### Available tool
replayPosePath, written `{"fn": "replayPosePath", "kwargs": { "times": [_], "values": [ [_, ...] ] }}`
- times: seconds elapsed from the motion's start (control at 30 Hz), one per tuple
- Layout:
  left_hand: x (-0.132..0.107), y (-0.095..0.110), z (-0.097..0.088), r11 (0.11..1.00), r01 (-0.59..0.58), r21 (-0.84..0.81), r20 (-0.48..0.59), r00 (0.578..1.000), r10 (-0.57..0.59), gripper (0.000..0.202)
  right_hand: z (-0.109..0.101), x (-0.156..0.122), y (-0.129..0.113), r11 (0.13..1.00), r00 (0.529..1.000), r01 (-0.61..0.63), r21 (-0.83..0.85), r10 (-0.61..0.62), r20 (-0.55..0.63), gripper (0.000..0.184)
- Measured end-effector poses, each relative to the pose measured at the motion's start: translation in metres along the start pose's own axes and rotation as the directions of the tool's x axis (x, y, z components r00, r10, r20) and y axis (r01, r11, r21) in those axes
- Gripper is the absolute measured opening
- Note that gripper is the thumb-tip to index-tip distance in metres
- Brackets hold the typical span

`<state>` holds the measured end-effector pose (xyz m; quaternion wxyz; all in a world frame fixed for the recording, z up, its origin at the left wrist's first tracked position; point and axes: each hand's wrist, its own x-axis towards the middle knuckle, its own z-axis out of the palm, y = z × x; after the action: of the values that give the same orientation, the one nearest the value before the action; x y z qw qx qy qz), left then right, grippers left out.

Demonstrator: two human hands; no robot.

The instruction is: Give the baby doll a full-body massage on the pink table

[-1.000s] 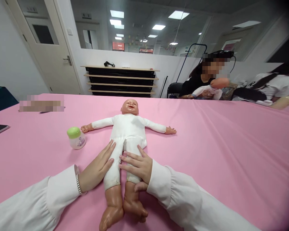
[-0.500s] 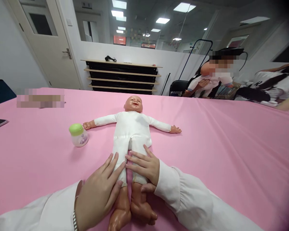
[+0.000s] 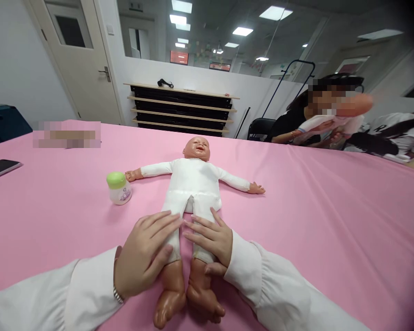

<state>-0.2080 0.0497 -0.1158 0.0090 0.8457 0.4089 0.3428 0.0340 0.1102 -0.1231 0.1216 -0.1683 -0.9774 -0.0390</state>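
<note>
A baby doll (image 3: 193,184) in a white suit lies face up on the pink tablecloth (image 3: 313,202), arms spread and bare feet toward me. My left hand (image 3: 146,255) rests on the doll's left-side leg, fingers curved over the thigh and thumb along the shin. My right hand (image 3: 210,239) wraps the other leg, fingers across the top and thumb tucked under at the ankle. A small white jar with a green lid (image 3: 119,187) stands just left of the doll's hand.
A dark phone (image 3: 0,168) lies at the table's left edge. Across the table at the right sit two people, one holding another doll (image 3: 345,115). A black slatted shelf (image 3: 181,110) and a door (image 3: 77,59) stand behind.
My left hand has slid down the doll's leg toward the knee and turned inward over it. My right hand stays on the other leg. The person opposite has lifted their doll higher.
</note>
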Motion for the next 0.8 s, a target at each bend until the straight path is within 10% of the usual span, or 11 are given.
{"fn": "replayPosePath", "kwargs": {
  "times": [0.17, 0.8],
  "values": [
    [0.005, -0.0058, 0.0071, 0.995, -0.056, 0.079, 0.152, 0.987, 0.043, 0.045, 0.0035, -0.0016, 0.0018, 0.999, 0.999, 0.021, -0.044, -0.022, -0.029, 0.059],
    [0.0048, -0.0036, 0.0031, 0.999, -0.03, 0.037, 0.086, 0.996, 0.027, 0.04, 0.0008, -0.0014, 0.0, 0.999, 1.0, -0.017, -0.027, 0.017, 0.005, 0.06]
  ]
}}
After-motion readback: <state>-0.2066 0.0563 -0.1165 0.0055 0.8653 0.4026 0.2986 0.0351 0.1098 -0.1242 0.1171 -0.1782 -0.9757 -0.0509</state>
